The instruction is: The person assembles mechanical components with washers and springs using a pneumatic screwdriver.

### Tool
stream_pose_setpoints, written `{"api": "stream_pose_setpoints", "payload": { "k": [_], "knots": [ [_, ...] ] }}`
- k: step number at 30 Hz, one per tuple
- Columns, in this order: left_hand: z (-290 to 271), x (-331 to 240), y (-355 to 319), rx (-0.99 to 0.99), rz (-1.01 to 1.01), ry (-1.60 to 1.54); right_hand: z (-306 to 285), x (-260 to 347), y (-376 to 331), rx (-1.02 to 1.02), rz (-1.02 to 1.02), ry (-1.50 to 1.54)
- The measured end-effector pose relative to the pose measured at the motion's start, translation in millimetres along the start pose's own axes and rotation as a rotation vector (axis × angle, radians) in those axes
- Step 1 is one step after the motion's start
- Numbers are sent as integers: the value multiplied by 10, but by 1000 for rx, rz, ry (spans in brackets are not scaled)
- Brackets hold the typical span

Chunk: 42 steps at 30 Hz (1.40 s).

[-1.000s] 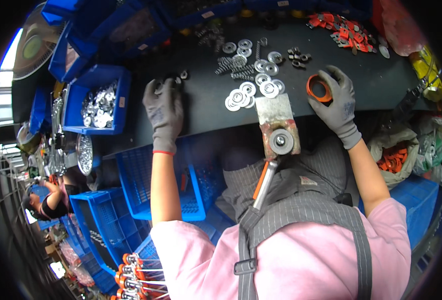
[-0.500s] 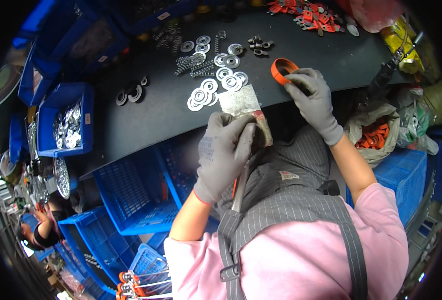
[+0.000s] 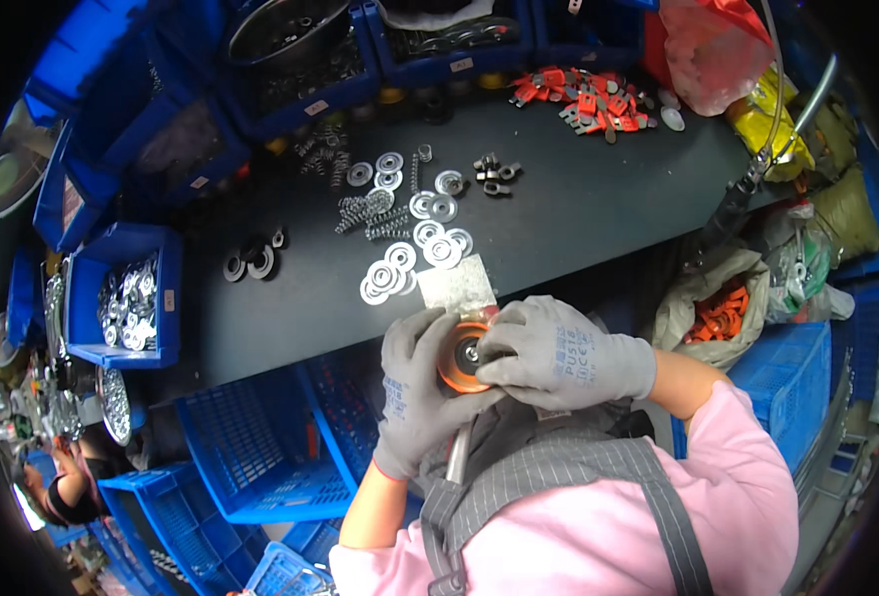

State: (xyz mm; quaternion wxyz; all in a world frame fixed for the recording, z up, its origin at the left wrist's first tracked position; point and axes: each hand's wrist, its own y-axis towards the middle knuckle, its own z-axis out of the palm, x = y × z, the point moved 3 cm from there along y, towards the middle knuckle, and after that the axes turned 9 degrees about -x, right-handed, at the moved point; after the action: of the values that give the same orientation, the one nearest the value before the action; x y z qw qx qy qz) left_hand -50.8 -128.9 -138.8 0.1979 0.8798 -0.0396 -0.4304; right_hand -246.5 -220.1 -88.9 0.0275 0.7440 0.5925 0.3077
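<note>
An orange ring (image 3: 446, 366) sits at the bench's near edge, around a dark round part (image 3: 467, 350) with a small shiny centre. My left hand (image 3: 414, 387), in a grey glove, curls round the ring's left and lower side. From the right, my gloved right hand (image 3: 559, 353) grips the ring with bent fingers that hide part of it. A silvery square plate (image 3: 459, 283) lies just beyond the hands. Below them a metal rod (image 3: 457, 455) shows, its upper end hidden by my left hand.
Round metal discs (image 3: 390, 278), coil springs (image 3: 372, 217) and small dark metal parts (image 3: 494, 174) lie on the black bench (image 3: 310, 298). Farther off is a pile of orange-red pieces (image 3: 598, 104). A blue bin (image 3: 169, 298) stands left; a sack of orange parts (image 3: 670, 318) stands right.
My right hand has brought the orange ring down and left to the dark part at the bench edge. My left hand now holds the ring too. The view has tilted toward the bench's far side.
</note>
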Motion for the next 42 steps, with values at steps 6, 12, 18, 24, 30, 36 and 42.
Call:
{"api": "stream_pose_setpoints", "payload": {
  "k": [6,12,18,24,30,36,42],
  "knots": [
    [-18,-111,113,4,52,37,-437,-399,332,-335,134,203],
    [41,-130,14,-20,-61,107,-56,-2107,1213,-454,390,-324],
    [80,-107,-9,-54,-63,120,101,-2783,1632,-242,562,-534],
    [6,-45,-62,-107,-144,-20,-70,-2486,1287,-474,376,-425],
    [88,-49,100,-60,-13,88,-100,-1494,181,-645,435,-183],
    [143,32,143,-75,10,-10,59,-1522,-359,-606,661,-124],
    [146,79,133,-63,-70,-63,-13,-1537,-410,-596,734,14]
  ]
}}
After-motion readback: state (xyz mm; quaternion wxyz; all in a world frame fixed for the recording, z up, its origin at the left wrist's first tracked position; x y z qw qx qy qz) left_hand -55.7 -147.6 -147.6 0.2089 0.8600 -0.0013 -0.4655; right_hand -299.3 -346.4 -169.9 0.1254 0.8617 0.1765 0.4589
